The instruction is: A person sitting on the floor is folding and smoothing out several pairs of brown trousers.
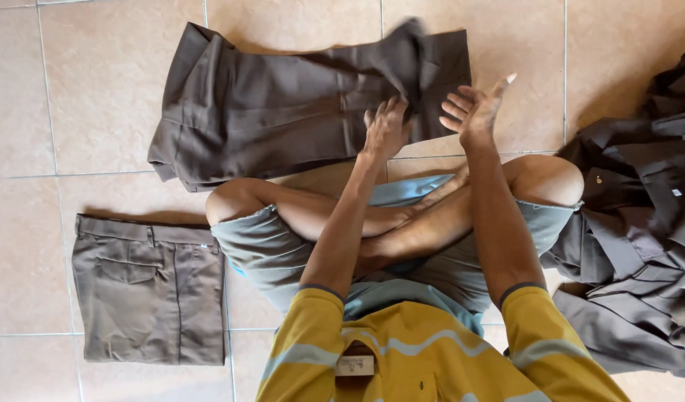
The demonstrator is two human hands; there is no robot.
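- Starting at the left hand (385,128), just above frame centre: fingers curling down onto the near edge of the dark brown trousers (298,100), pinching a bit of cloth near a fold that's lifting up and blurring toward the top middle. Probably grabbing there because that's the loose flap sticking up.
- Right hand (476,112), a touch right of centre: fingers spread and released, palm turned sideways, gripping nothing, hovering just beside the trousers' right edge. Looking like it's poised to flatten or catch the flap, but only guessing.
- Trousers lying flat across the upper middle of the frame on the beige tiled floor (82,89), within easy arm reach, legs doubled over lengthwise. Fabric looking plain, matte, a few soft creases, waistband end toward the upper left.
- Sitting cross-legged at centre, bare knees poking out, grey shorts (268,253), yellow striped shirt (424,357) at the bottom.
- Lower left: second pair of brown trousers (149,290), already folded into a tidy rectangle, back pocket showing, parked well apart from the hands.
- Right edge: rumpled heap of dark clothes (640,223) touching the right knee, unsorted, collars and buttons peeking out.
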